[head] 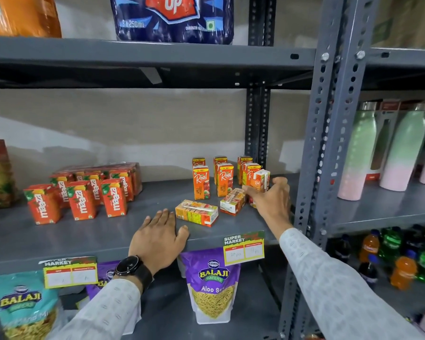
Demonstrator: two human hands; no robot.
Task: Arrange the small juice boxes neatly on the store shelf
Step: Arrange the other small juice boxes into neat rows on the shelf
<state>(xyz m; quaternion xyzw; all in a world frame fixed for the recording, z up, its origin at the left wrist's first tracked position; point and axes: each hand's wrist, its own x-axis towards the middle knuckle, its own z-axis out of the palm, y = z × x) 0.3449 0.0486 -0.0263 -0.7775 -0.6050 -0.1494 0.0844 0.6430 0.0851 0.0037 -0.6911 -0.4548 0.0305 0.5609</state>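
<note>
Several small orange Real apple juice boxes (pixel 201 182) stand upright in rows at the right of the grey shelf (pixel 113 231). Two more lie flat in front of them: one (pixel 196 212) near the shelf's middle, another (pixel 232 201) to its right. My right hand (pixel 270 200) grips a tilted juice box (pixel 261 180) at the right end of the rows. My left hand (pixel 158 238) rests flat on the shelf's front edge, fingers apart, just left of the nearest fallen box and not touching it.
A group of orange Maaza juice boxes (pixel 84 195) stands on the left of the same shelf. A grey slotted upright (pixel 322 148) bounds the shelf on the right, with pastel bottles (pixel 400 148) beyond. Snack bags (pixel 212 283) and price tags (pixel 244 249) hang below.
</note>
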